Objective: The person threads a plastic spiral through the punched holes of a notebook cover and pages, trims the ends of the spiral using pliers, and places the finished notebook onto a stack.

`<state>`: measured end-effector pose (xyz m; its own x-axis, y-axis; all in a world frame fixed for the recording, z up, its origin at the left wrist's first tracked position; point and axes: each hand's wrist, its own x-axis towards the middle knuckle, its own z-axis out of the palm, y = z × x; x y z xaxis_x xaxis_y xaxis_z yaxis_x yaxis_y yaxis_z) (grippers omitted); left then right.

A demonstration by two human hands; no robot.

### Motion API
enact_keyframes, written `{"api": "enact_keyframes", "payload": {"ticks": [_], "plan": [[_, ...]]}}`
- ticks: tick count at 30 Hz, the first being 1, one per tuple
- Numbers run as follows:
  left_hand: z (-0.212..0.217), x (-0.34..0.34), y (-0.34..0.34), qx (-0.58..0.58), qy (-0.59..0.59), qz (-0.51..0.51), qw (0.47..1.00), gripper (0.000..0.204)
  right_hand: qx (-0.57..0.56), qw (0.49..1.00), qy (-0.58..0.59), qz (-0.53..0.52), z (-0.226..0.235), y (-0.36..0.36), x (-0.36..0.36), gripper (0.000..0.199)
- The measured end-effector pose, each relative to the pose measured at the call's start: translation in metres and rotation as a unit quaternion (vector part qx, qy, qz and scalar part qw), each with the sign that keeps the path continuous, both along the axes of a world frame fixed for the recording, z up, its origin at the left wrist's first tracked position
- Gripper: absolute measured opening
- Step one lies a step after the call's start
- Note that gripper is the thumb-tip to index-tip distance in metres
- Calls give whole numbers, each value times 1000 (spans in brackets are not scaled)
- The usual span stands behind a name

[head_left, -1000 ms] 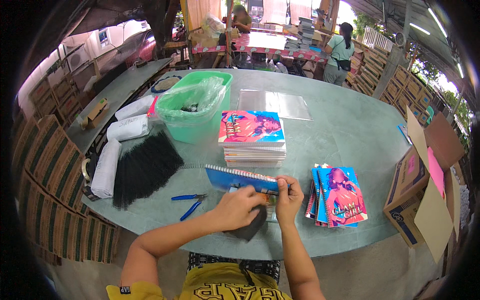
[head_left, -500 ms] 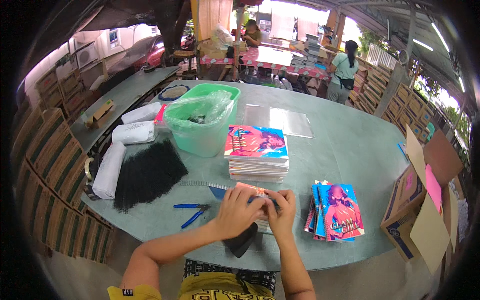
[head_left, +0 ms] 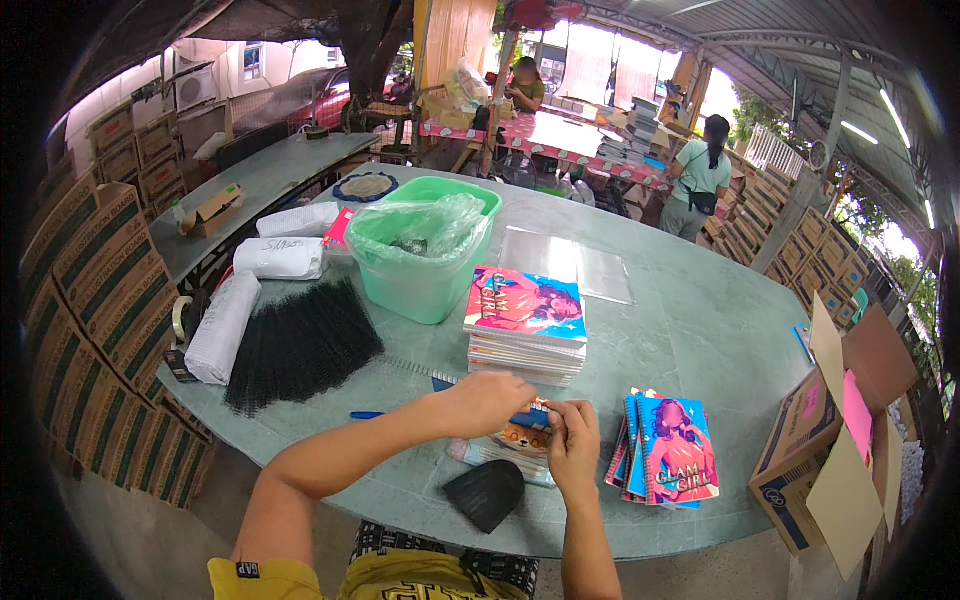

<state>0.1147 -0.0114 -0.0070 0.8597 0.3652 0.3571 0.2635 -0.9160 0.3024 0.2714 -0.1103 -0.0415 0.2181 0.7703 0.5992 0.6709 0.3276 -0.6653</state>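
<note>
**Both hands pinch one notebook at the table's near edge**

Left hand (head_left: 488, 402) and right hand (head_left: 572, 447) meet over a colourful spiral-bound notebook (head_left: 515, 440) lying flat on the grey-green table (head_left: 700, 330), fingers closed on its top edge. Just behind it stands a stack of pink-and-blue covered notebooks (head_left: 525, 322). A fanned pile of similar notebooks (head_left: 668, 448) lies right; a black folded pouch (head_left: 485, 492) sits nearer, a bundle of black plastic binding coils (head_left: 300, 345) left.

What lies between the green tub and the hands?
In the head view, a stack of notebooks lies between the green tub and the two hands, left and right.
</note>
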Motion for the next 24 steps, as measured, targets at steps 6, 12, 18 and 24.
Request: {"api": "enact_keyframes", "payload": {"ticks": [6, 12, 18, 24], "plan": [[-1, -2, -2, 2, -42, -11, 999, 20, 23, 1000, 18, -5, -2, 1, -1, 12], [6, 3, -8, 57, -34, 11, 998, 28, 5, 999, 46, -8, 2, 3, -4, 16], [-2, -5, 0, 72, -9, 60, 996, 29, 56, 994, 94, -18, -6, 4, 1, 13], [8, -4, -4, 40, -11, 35, 998, 35, 46, 993, 109, 26, -6, 4, 1, 14]]}}
